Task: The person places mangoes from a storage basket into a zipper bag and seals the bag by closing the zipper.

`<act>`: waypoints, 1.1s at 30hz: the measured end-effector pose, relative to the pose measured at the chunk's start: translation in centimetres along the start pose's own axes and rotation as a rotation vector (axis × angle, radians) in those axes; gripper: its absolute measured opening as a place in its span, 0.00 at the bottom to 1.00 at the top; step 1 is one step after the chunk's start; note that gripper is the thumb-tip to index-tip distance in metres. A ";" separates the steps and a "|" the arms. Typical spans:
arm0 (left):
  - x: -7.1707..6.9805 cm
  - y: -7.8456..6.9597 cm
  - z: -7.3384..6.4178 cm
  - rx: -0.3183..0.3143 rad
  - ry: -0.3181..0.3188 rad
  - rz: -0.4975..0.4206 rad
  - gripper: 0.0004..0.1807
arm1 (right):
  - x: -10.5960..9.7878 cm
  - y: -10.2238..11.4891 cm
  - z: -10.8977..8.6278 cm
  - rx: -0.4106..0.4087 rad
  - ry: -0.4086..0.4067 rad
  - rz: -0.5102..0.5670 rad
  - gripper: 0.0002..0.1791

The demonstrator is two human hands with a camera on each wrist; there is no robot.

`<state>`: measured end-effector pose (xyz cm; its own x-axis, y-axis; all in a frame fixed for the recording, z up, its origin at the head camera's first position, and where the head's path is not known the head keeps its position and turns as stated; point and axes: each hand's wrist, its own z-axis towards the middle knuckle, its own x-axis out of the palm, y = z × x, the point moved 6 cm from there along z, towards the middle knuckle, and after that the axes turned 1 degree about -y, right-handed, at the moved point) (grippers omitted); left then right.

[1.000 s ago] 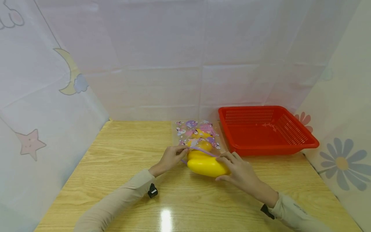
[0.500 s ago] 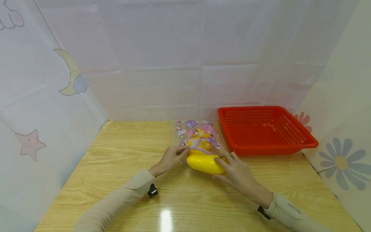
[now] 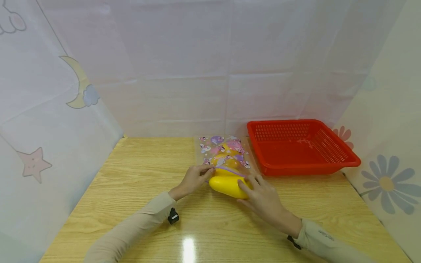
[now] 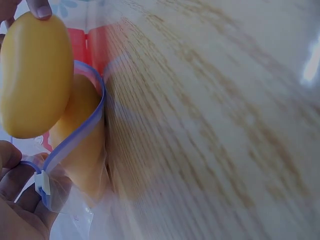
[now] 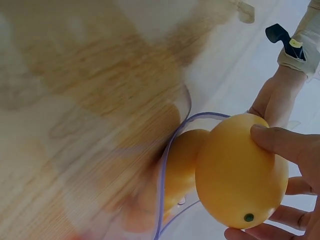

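Observation:
My right hand [image 3: 264,199] grips a smooth yellow toy mango [image 3: 227,186] from its right side, thumb and fingers spread around it. A small green dot marks one end of this mango in the right wrist view. It is held at the mouth of a clear zip bag [image 3: 205,141] printed with pink and purple cartoon figures. With thumb and fingers, my left hand [image 3: 192,180] pinches the left corner of the bag's purple rim, beside a white zip slider [image 4: 43,183]. More yellow fruit [image 4: 85,115] lies inside the bag, partly hidden by its print and the held mango.
A red plastic basket [image 3: 306,168] with slotted sides stands to the right of the bag. The wooden table [image 3: 141,164] meets a pale cloth backdrop [image 3: 177,106] behind and printed cloth on both sides.
My right hand has shifted left with the mango, bringing it further across the bag's mouth. The left hand keeps its place at the bag's corner.

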<state>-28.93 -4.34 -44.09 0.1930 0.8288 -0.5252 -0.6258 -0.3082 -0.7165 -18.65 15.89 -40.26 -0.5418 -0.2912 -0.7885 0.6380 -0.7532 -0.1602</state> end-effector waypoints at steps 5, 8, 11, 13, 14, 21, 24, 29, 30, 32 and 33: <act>0.0 0.0 0.0 -0.002 0.001 -0.024 0.13 | 0.4 0.2 0.2 -0.002 -0.014 -0.030 0.34; 0.0 -0.1 0.0 0.010 -0.006 -0.024 0.13 | 0.6 0.4 0.4 0.005 -0.025 -0.050 0.35; -0.1 0.0 0.0 0.015 -0.013 -0.013 0.12 | 0.8 0.8 0.6 0.003 -0.023 -0.084 0.36; -0.1 0.0 0.0 0.013 -0.016 -0.007 0.12 | 1.0 1.1 0.7 -0.004 -0.014 -0.112 0.36; -0.1 0.0 0.0 0.013 -0.017 -0.006 0.12 | 1.1 1.3 0.7 -0.008 -0.010 -0.130 0.36; -0.1 0.0 0.0 0.023 -0.023 -0.005 0.12 | 1.8 1.9 0.9 -0.006 -0.002 -0.185 0.36; 0.0 0.0 0.1 0.020 -0.012 -0.016 0.12 | 2.2 2.0 1.0 -0.002 0.011 -0.189 0.36; 0.1 0.2 0.0 0.007 0.002 -0.023 0.12 | 2.8 2.0 0.9 0.017 0.027 -0.195 0.36; 0.1 0.3 0.0 0.002 0.004 -0.027 0.12 | 2.8 2.0 1.0 0.023 0.026 -0.191 0.37; 0.1 0.3 0.0 0.002 0.002 -0.031 0.12 | 2.7 2.0 1.0 0.031 0.018 -0.185 0.37; 0.1 0.3 0.0 0.004 0.001 -0.033 0.12 | 2.8 2.0 1.0 0.033 0.016 -0.186 0.38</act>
<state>-29.09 -4.41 -44.35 0.2145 0.8379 -0.5019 -0.6221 -0.2789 -0.7315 -19.42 13.04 -42.18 -0.6395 -0.1358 -0.7567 0.5091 -0.8124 -0.2844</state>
